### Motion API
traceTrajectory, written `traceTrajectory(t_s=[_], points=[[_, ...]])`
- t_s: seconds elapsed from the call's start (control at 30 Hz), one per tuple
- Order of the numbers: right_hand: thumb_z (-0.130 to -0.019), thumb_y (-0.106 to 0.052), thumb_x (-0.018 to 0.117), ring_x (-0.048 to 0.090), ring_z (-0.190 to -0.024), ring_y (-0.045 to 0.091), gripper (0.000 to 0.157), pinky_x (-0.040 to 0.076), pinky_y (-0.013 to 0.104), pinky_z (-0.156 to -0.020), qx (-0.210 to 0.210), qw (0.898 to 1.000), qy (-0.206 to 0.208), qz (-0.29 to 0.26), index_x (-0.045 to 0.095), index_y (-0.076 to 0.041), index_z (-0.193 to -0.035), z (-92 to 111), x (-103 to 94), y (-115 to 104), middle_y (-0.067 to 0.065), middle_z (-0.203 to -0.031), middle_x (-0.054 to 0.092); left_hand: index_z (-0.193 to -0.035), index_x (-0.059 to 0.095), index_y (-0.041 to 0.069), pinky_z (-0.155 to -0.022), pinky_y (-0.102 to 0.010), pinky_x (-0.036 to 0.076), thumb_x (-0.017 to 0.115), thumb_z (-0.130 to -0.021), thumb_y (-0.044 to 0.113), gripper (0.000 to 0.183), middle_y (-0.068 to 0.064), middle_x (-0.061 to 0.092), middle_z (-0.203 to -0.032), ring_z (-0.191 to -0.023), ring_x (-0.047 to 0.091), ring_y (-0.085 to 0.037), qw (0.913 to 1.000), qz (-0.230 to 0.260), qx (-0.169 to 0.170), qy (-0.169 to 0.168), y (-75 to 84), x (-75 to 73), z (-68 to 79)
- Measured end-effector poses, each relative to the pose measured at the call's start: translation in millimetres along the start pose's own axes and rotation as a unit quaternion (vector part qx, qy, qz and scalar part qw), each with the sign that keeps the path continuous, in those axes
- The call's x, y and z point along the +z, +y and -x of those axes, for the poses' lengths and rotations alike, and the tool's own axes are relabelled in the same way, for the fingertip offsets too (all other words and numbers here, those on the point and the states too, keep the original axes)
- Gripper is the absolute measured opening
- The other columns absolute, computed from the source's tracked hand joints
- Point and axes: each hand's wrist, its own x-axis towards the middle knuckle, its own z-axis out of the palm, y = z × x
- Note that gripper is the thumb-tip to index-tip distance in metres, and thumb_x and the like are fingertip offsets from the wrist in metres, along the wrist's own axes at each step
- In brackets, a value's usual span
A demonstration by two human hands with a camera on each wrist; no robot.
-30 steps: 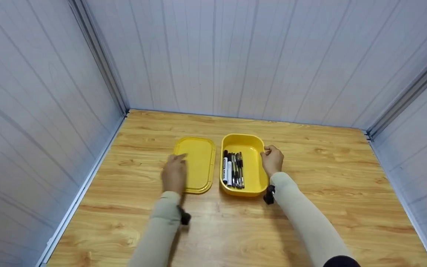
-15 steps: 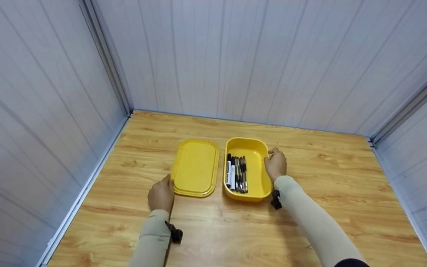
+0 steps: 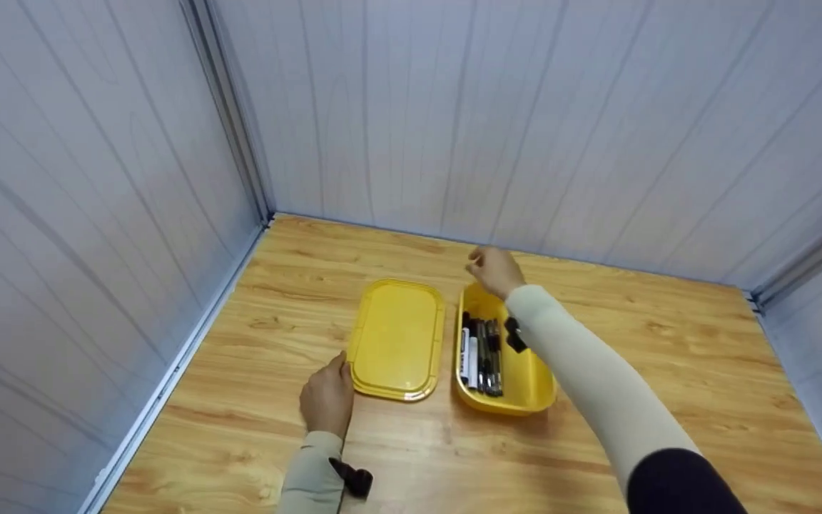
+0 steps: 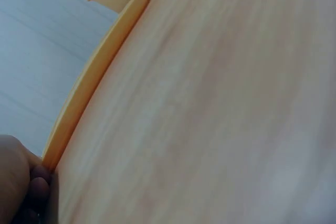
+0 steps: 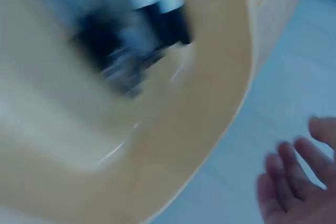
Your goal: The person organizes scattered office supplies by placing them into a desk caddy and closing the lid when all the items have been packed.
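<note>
A yellow lid lies on the wooden table, left of a yellow plastic box. My left hand pinches the lid's near left corner; in the left wrist view its fingers are bent at the lid's edge. Over the far end of the box is my right hand, holding nothing. The right wrist view has its fingers loosely spread, beyond the box rim. Along the left side inside the box lie white-and-black markers and several dark pens. My right forearm covers part of the box.
Pale panelled walls close off the back and both sides of the wooden table. A narrow strip of table separates the lid from the box. A black wrist camera hangs at my left cuff.
My right hand has let go of the box's right rim and moved up and left over its far end. My left hand went from above the lid to its near left corner.
</note>
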Motion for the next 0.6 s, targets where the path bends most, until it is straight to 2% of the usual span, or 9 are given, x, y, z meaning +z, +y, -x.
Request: traceTrajectory(t_s=[0.07,0.17,0.27,0.3,0.43,0.5,0.6], points=[[-0.091,-0.019,0.055,0.058,-0.094,0.025,0.027,0.048,0.038,-0.077,-0.018,0.996,-0.047,0.069,0.062,-0.003,-0.113,0,10.6,-6,0.011,-0.105,0.063,-0.111,0.068,0.013,-0.047,-0.036,0.046,0.062,-0.087,0.018,0.025,-0.006,0.069,-0.088,-0.059,0.061,-0.021,1.0000,0.002,0.000,-0.003,7.7,-0.1,11.4],[-0.090,-0.019,0.058,0.062,-0.081,0.023,0.018,0.052,0.039,-0.068,-0.029,0.976,-0.092,0.195,0.068,-0.005,-0.094,10,28.3,-3,0.009,-0.090,0.067,-0.110,0.068,0.012,-0.044,-0.031,0.042,0.063,-0.086,0.017,0.025,-0.005,0.069,-0.086,-0.054,0.057,-0.015,0.9998,0.012,0.009,-0.010,20.4,-0.4,32.6],[-0.091,-0.016,0.056,0.061,-0.064,0.019,0.020,0.051,0.036,-0.054,-0.009,0.956,-0.122,0.267,0.068,-0.005,-0.081,20,39.4,4,0.009,-0.076,0.066,-0.111,0.068,0.011,-0.041,-0.027,0.037,0.065,-0.085,0.016,0.026,-0.005,0.069,-0.084,-0.048,0.049,-0.010,0.9995,0.019,0.020,-0.012,32.0,-0.3,50.4],[-0.091,-0.015,0.055,0.060,-0.061,0.018,0.020,0.050,0.035,-0.052,0.001,0.954,-0.129,0.270,0.069,-0.004,-0.082,22,41.3,4,0.010,-0.075,0.066,-0.111,0.068,0.011,-0.040,-0.026,0.035,0.065,-0.085,0.016,0.027,-0.005,0.069,-0.083,-0.046,0.046,-0.008,0.9995,0.021,0.023,-0.011,35.0,-1.2,53.7],[-0.091,-0.007,0.052,0.055,-0.056,0.015,0.017,0.045,0.032,-0.047,0.027,0.960,-0.123,0.252,0.067,-0.001,-0.087,24,46.7,9,0.011,-0.074,0.064,-0.112,0.068,0.013,-0.037,-0.023,0.031,0.065,-0.085,0.016,0.027,-0.003,0.069,-0.080,-0.042,0.037,-0.006,0.9996,0.020,0.020,-0.008,41.5,-3.1,61.8],[-0.090,-0.008,0.053,0.050,-0.051,0.014,0.018,0.042,0.030,-0.045,0.028,0.966,-0.114,0.232,0.065,-0.003,-0.077,26,50.2,14,0.007,-0.066,0.059,-0.112,0.068,0.014,-0.037,-0.022,0.030,0.065,-0.085,0.015,0.027,-0.002,0.069,-0.078,-0.041,0.036,-0.005,0.9996,0.023,0.011,-0.013,42.6,-4.7,64.9],[-0.090,-0.008,0.053,0.034,-0.044,0.011,0.034,0.032,0.027,-0.041,0.025,0.977,-0.111,0.180,0.050,-0.009,-0.056,27,55.7,20,0.000,-0.051,0.041,-0.111,0.068,0.012,-0.037,-0.022,0.031,0.065,-0.085,0.014,0.026,-0.002,0.068,-0.076,-0.041,0.037,-0.005,0.9987,0.043,-0.011,-0.026,42.1,-9.2,66.6]])
